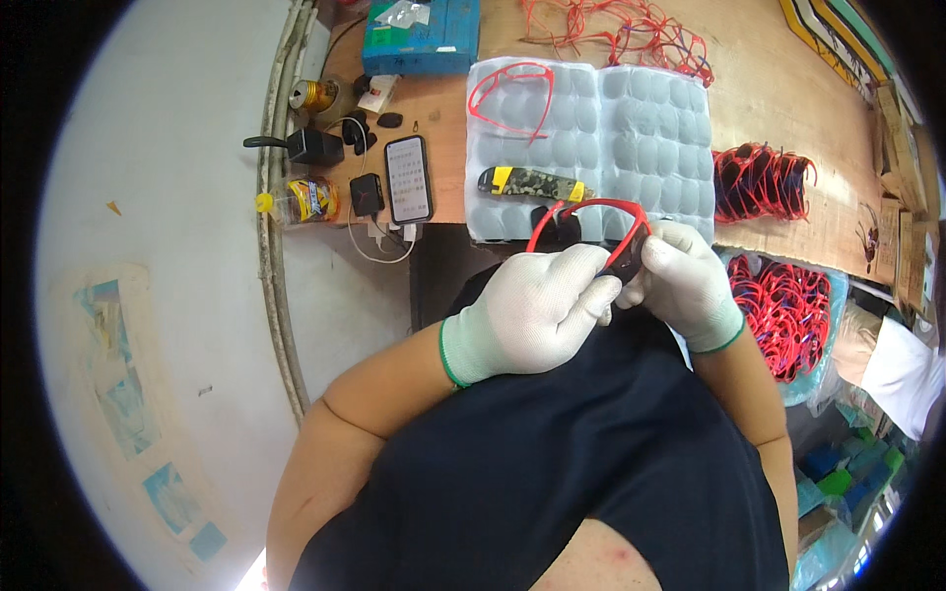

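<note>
Red and thin, the glasses frame (634, 210) shows in the head view at the near edge of the grey tray (653, 128) — left hand (532, 310) and right hand (692, 286) both pinch it beside the dark lens (623, 261), though whether fingertips press lens or rim I cannot tell. Uneven force from the two sides might bend the rim or spring the lens loose, and slick glove fabric could let it slip and fall short of the tray

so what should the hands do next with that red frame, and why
Perhaps press gently along the edge of the dark, curved lens-like piece: it sits against the red plastic glasses frame between the white-gloved left hand and white-gloved right hand, and its seating is partly hidden.
</note>
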Demonstrator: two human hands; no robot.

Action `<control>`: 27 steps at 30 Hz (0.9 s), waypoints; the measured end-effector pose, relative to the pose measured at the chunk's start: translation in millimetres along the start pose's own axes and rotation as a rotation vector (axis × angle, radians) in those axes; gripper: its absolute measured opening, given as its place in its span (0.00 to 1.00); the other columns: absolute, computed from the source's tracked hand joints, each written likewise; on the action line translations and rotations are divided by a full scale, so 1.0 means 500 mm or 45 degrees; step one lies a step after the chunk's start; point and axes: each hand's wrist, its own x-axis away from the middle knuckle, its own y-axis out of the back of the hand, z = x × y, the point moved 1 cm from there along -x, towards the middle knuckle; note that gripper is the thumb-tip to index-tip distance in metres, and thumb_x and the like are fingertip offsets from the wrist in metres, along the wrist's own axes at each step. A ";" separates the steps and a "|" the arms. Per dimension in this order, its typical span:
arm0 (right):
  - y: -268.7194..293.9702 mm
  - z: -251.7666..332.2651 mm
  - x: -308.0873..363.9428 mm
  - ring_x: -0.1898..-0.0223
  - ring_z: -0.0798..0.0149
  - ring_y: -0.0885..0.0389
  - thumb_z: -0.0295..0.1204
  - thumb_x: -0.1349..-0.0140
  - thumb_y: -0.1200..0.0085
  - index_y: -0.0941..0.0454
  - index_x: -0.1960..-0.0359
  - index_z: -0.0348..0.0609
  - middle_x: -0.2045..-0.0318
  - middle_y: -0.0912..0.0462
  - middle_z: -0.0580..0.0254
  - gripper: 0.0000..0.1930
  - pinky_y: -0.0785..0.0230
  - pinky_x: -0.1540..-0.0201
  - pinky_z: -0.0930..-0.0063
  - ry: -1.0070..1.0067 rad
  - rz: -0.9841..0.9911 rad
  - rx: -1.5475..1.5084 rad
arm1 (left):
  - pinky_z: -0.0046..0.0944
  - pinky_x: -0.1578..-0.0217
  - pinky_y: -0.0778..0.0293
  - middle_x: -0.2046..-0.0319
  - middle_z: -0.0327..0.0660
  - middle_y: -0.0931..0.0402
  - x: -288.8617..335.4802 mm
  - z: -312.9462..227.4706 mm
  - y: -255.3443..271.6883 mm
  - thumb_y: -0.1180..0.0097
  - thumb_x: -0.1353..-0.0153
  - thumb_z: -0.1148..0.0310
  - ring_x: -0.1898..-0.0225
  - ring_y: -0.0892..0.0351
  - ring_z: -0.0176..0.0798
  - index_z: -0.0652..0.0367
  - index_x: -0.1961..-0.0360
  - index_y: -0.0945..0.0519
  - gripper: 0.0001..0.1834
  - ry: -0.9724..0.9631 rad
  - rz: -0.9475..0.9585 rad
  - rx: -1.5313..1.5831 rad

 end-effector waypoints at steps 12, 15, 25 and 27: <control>-0.098 -0.099 0.006 0.68 0.70 0.20 0.33 0.33 0.43 0.21 0.57 0.34 0.67 0.16 0.60 0.12 0.27 0.60 0.73 0.188 -0.389 0.138 | 0.34 0.70 0.23 0.74 0.44 0.18 0.022 0.053 0.101 0.48 0.33 0.75 0.74 0.17 0.36 0.67 0.53 0.24 0.09 0.202 0.253 0.253; -0.130 -0.086 0.013 0.67 0.73 0.21 0.31 0.33 0.42 0.21 0.61 0.35 0.68 0.17 0.63 0.09 0.28 0.59 0.77 0.191 -0.481 0.353 | 0.38 0.67 0.21 0.70 0.49 0.17 0.026 0.063 0.090 0.44 0.35 0.75 0.70 0.14 0.46 0.67 0.47 0.27 0.16 0.097 0.246 0.172; -0.087 -0.087 0.060 0.68 0.73 0.22 0.34 0.32 0.45 0.20 0.68 0.36 0.71 0.18 0.63 0.13 0.30 0.62 0.76 0.238 -0.282 0.515 | 0.41 0.70 0.19 0.69 0.48 0.17 0.041 0.013 0.036 0.41 0.41 0.79 0.72 0.14 0.51 0.70 0.44 0.27 0.23 -0.205 0.207 -0.230; -0.073 -0.080 0.075 0.68 0.73 0.22 0.34 0.32 0.45 0.20 0.68 0.36 0.71 0.18 0.64 0.12 0.30 0.62 0.76 0.214 -0.200 0.454 | 0.41 0.72 0.20 0.70 0.48 0.17 0.049 0.000 0.012 0.41 0.42 0.79 0.73 0.15 0.51 0.69 0.45 0.27 0.22 -0.243 0.171 -0.267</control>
